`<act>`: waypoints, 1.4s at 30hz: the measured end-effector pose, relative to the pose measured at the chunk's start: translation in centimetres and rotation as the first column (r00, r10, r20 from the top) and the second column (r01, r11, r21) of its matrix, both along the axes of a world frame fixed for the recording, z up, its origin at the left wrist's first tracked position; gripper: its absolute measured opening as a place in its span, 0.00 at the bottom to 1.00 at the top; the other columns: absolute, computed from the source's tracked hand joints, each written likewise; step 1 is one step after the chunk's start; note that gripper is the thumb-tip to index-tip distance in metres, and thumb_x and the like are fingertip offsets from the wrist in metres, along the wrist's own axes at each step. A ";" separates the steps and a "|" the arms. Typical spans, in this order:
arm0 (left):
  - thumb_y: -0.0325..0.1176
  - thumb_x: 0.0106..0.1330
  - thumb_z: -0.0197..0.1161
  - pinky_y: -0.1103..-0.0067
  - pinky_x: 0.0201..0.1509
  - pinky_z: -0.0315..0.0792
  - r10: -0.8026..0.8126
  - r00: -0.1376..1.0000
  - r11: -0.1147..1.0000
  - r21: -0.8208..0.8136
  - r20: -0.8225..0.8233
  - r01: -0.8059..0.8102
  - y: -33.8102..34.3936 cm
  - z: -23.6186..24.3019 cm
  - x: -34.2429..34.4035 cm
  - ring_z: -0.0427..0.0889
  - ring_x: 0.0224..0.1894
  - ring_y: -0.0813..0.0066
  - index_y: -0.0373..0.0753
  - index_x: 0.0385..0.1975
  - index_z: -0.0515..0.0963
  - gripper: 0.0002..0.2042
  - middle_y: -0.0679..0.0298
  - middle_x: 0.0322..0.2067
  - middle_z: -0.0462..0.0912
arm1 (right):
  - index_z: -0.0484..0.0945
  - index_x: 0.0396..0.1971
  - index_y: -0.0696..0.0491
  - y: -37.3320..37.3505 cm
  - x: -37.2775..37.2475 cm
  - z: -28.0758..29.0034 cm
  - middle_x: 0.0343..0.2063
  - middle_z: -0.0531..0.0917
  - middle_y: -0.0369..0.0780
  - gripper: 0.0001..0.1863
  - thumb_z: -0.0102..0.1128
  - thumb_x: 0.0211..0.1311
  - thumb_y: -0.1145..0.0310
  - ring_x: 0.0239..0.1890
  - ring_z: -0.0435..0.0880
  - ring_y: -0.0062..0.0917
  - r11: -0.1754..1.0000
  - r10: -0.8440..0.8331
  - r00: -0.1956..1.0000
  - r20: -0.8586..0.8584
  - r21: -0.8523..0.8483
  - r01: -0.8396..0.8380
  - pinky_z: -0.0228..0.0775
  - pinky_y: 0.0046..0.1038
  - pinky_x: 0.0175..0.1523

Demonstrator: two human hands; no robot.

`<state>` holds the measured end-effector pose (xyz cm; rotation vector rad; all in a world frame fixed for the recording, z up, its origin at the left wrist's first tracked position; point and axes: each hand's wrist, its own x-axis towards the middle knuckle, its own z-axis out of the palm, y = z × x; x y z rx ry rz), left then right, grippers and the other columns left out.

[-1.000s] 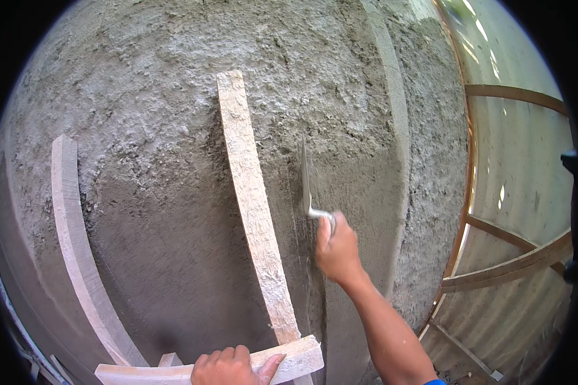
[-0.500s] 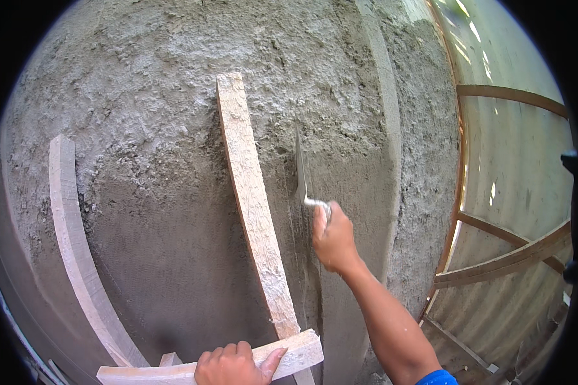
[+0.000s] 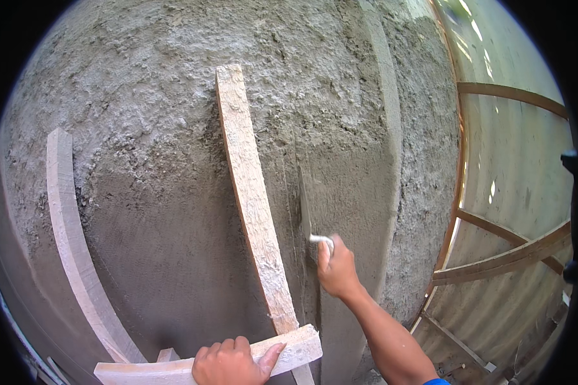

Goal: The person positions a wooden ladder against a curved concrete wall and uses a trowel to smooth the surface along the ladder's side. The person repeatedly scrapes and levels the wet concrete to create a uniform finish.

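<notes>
Item 1: trowel (image 3: 305, 212), metal, pale hdl.; blade seen nearly edge-on vs. wall, just rt. of upright timber (image 3: 253, 192). Contact along full blade: can't tell.
Item 2: rt. hand (image 3: 338, 266), fingers curled shut round trowel hdl.
Item 3: lt. hand (image 3: 232, 362), near side, wrapped over timber crosspiece (image 3: 295, 350), thumb toward rt. end.
Item 4: smooth plaster (image 3: 173, 256), lower wall; vert. ridges & dark seam (image 3: 318, 314) rt. of upright timber.

Risks (judged): blade tipped too far on edge could gouge smooth plaster, esp. nr. seam. Stroke drifting lt. could knock upright timber, mark plaster beside it. Crosspiece, if loose, could shift under lt. hand's weight & spoil balance; fixing not visible. Too much pressure nr. rough coat (image 3: 160, 90) could drag lumps down.

Surroundings: rough coat above, far side; raised vert. strip (image 3: 388, 115) to rt.; second timber (image 3: 77, 250), lt.; corrugated sheets (image 3: 507, 167) w/ brown brace (image 3: 507, 256), far rt., apart from rt. arm.

Obstructions: upright timber stands in front of wall, limits trowel travel to lt.; crosspiece bars access to lower wall, near side.
</notes>
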<state>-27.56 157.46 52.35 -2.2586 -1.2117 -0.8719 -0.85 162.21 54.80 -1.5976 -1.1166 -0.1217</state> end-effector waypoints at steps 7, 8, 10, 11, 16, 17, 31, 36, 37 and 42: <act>0.64 0.54 0.69 0.65 0.28 0.66 -0.004 1.000 1.000 0.021 0.007 0.004 -0.3 0.5 0.2 0.77 0.18 0.57 0.39 0.12 0.75 0.30 0.58 0.14 0.77 | 0.73 0.36 0.60 1.6 2.0 6.9 0.26 0.79 0.55 0.16 0.50 0.77 0.61 0.28 0.80 0.51 0.920 0.156 0.987 0.043 0.358 -0.161 0.70 0.43 0.36; 0.64 0.54 0.69 0.65 0.28 0.66 -0.003 1.000 1.000 0.021 0.008 0.003 -0.2 0.5 0.2 0.77 0.18 0.57 0.39 0.12 0.75 0.30 0.58 0.14 0.77 | 0.73 0.37 0.61 3.1 2.8 9.0 0.25 0.80 0.55 0.17 0.50 0.77 0.60 0.29 0.81 0.52 0.886 0.171 0.980 0.102 0.420 -0.198 0.71 0.44 0.36; 0.64 0.53 0.69 0.65 0.28 0.65 0.006 1.000 1.000 0.003 0.009 -0.006 -0.2 0.3 0.2 0.77 0.18 0.57 0.39 0.12 0.74 0.30 0.58 0.14 0.76 | 0.73 0.38 0.61 4.8 3.2 8.6 0.27 0.81 0.57 0.16 0.50 0.76 0.60 0.31 0.81 0.56 0.907 0.013 0.981 0.194 0.411 -0.093 0.72 0.46 0.36; 0.64 0.53 0.69 0.65 0.28 0.65 0.005 1.000 1.000 -0.014 -0.011 -0.005 -0.2 0.3 0.1 0.77 0.18 0.57 0.39 0.12 0.74 0.30 0.58 0.14 0.76 | 0.73 0.38 0.61 4.7 2.8 6.0 0.27 0.81 0.58 0.16 0.51 0.76 0.60 0.33 0.81 0.58 0.947 0.026 0.996 0.089 0.318 -0.053 0.72 0.48 0.36; 0.63 0.52 0.70 0.64 0.29 0.65 0.028 1.000 1.000 0.005 0.002 -0.028 -0.3 0.2 0.3 0.77 0.19 0.57 0.39 0.12 0.74 0.30 0.58 0.13 0.75 | 0.70 0.40 0.59 -2.1 -0.7 -11.7 0.27 0.81 0.62 0.14 0.53 0.72 0.62 0.35 0.81 0.63 0.993 -0.003 0.997 -0.071 -0.121 -0.006 0.71 0.56 0.38; 0.63 0.52 0.70 0.64 0.29 0.65 0.027 1.000 1.000 -0.002 -0.003 -0.027 -0.4 0.3 0.3 0.77 0.19 0.56 0.39 0.12 0.74 0.30 0.58 0.13 0.75 | 0.71 0.38 0.59 -3.0 -0.9 -12.3 0.20 0.77 0.54 0.13 0.51 0.74 0.63 0.28 0.83 0.56 0.993 -0.008 1.000 -0.016 -0.121 0.006 0.71 0.45 0.33; 0.63 0.52 0.69 0.64 0.27 0.62 0.029 1.000 0.999 0.023 0.004 -0.029 0.0 -0.3 0.3 0.75 0.18 0.55 0.40 0.12 0.73 0.29 0.58 0.14 0.74 | 0.71 0.38 0.59 -2.6 -1.3 -15.5 0.25 0.81 0.59 0.13 0.56 0.71 0.63 0.34 0.82 0.61 0.995 0.065 0.996 -0.066 -0.066 -0.069 0.73 0.52 0.35; 0.63 0.53 0.69 0.64 0.27 0.63 0.026 1.000 1.000 0.005 -0.001 -0.026 -0.2 0.0 0.4 0.74 0.18 0.56 0.40 0.12 0.73 0.30 0.58 0.13 0.74 | 0.72 0.36 0.56 -1.3 1.4 -8.6 0.16 0.75 0.39 0.13 0.47 0.77 0.63 0.18 0.78 0.27 0.960 0.122 0.991 0.063 0.246 -0.134 0.69 0.33 0.26; 0.64 0.53 0.69 0.64 0.27 0.63 0.015 1.000 1.000 0.010 0.004 -0.015 -0.1 0.0 0.3 0.74 0.18 0.56 0.40 0.12 0.73 0.30 0.59 0.13 0.74 | 0.71 0.34 0.56 0.2 2.2 -4.6 0.15 0.74 0.37 0.15 0.45 0.78 0.62 0.17 0.77 0.23 0.920 0.087 0.986 0.141 0.368 -0.134 0.67 0.29 0.24; 0.65 0.53 0.68 0.64 0.27 0.62 0.002 1.000 1.000 0.024 -0.002 -0.002 0.1 -0.1 0.1 0.74 0.16 0.57 0.39 0.11 0.72 0.31 0.59 0.12 0.72 | 0.72 0.34 0.61 5.4 3.5 10.1 0.27 0.80 0.57 0.19 0.50 0.77 0.58 0.32 0.81 0.55 0.856 0.153 0.981 0.116 0.480 -0.190 0.70 0.48 0.38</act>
